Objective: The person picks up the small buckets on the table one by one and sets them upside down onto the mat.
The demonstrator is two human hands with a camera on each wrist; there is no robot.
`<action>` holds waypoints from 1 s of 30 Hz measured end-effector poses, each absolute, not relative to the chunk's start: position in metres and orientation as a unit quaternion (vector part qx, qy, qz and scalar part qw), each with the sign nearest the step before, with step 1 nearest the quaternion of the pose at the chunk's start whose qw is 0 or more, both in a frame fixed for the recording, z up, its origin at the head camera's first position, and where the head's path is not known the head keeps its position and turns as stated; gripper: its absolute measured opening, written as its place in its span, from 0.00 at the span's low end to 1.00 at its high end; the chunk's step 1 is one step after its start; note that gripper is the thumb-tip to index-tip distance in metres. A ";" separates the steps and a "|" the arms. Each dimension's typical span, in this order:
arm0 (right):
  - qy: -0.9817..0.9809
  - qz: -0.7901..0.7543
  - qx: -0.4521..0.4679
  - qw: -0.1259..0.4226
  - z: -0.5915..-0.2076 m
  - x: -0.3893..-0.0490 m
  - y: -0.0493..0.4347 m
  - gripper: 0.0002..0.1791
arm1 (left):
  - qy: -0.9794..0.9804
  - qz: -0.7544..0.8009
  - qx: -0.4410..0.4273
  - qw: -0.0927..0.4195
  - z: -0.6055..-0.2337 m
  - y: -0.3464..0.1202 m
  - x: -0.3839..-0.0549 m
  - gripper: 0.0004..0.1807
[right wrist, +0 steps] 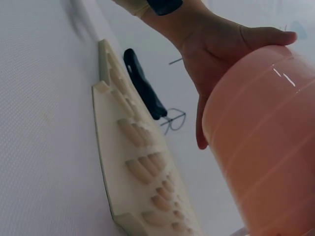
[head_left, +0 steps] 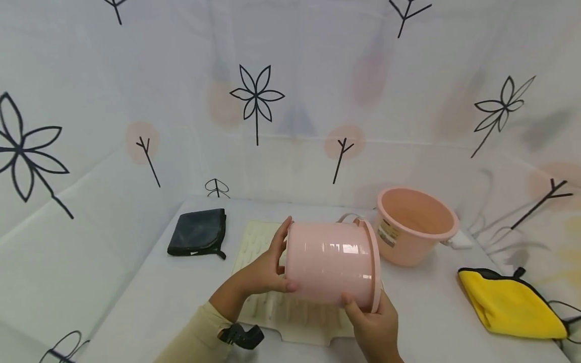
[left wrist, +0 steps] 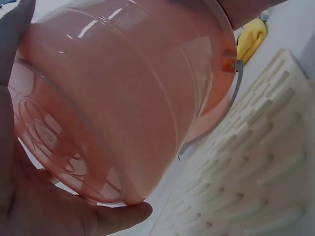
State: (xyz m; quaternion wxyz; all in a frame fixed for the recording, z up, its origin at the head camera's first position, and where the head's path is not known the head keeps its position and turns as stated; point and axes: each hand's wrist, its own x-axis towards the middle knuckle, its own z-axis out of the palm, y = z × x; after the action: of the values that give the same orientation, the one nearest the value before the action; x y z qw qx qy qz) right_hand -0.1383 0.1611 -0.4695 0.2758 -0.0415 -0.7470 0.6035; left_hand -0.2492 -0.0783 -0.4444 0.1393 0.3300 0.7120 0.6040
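A pink plastic bucket lies tipped on its side in the air, its base toward the left and its rim toward the right. My left hand grips it round the base, thumb low and fingers spread up behind. At the rim my right hand holds on, thumb pressed on the near wall and fingers hidden underneath. Ribs mould the bucket's base, seen in the left wrist view, and a thin handle hangs at its mouth. Beneath is a cream ridged board, apart from the bucket.
Another pink bucket, with a label, stands upright at the back right. A yellow cloth with dark edging lies at the right. On the back left sits a dark folded cloth. Patterned white fabric hangs behind the white table.
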 end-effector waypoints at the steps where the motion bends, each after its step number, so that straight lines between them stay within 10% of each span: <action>1: -0.745 0.605 -0.033 0.280 -0.469 -0.138 0.161 0.13 | 0.710 0.607 0.327 0.142 -0.445 -0.078 -0.249 0.76; 30: -0.666 0.666 0.217 0.255 -0.485 -0.144 0.178 0.22 | 0.724 0.612 0.306 0.089 -0.446 -0.088 -0.244 0.71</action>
State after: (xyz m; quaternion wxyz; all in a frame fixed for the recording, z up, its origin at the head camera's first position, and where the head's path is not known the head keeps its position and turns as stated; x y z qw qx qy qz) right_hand -0.1443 0.1784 -0.4845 0.2554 0.2168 -0.6662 0.6662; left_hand -0.2439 -0.0885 -0.4457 0.0893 0.3056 0.7242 0.6117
